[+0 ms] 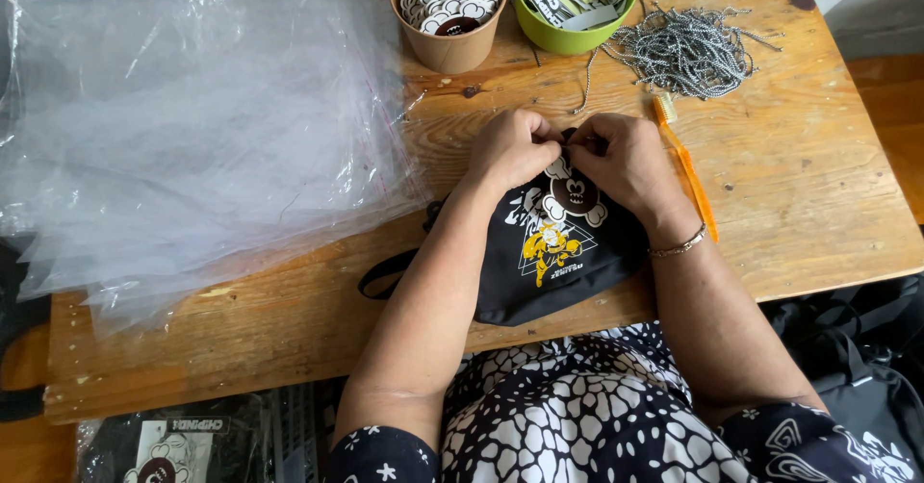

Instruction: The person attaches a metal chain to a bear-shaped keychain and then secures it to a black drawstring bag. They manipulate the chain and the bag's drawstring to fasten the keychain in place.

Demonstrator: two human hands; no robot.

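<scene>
A black fabric pouch (553,257) with a yellow and white print lies at the near edge of the wooden table (818,185). A brown and white cartoon-shaped tag (574,194) sits at its top. My left hand (512,146) and my right hand (626,161) meet at the pouch's top edge, fingers pinched together on the tag's attachment. A thin bracelet circles my right wrist. What the fingertips pinch is hidden.
A stack of clear plastic bags (183,127) covers the table's left half. A brown paper cup of round tags (449,7) and a green bowl of printed labels (575,2) stand at the back. A pile of ball chains (685,50) and an orange toothbrush (688,165) lie right.
</scene>
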